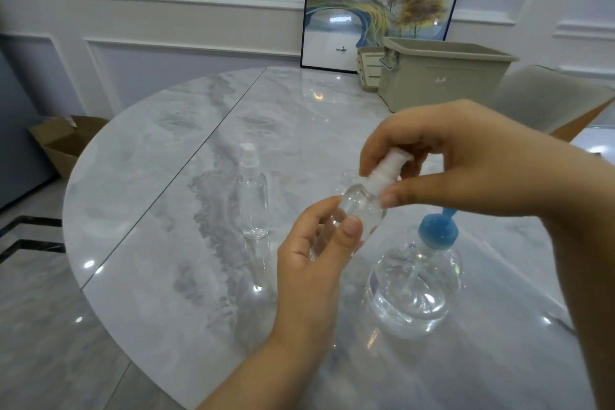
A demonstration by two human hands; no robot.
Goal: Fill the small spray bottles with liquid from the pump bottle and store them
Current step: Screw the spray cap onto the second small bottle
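My left hand grips the body of a small clear spray bottle, held tilted above the marble table. My right hand pinches that bottle's white spray head between thumb and fingers. A second small spray bottle with a white cap stands upright on the table to the left. The large clear pump bottle with a blue pump top stands just below my right hand, partly filled with clear liquid. A small clear cap shows behind the held bottle.
A beige storage bin with a smaller slatted basket beside it stands at the table's far edge, in front of a framed picture. A chair is at the right, a cardboard box on the floor at the left.
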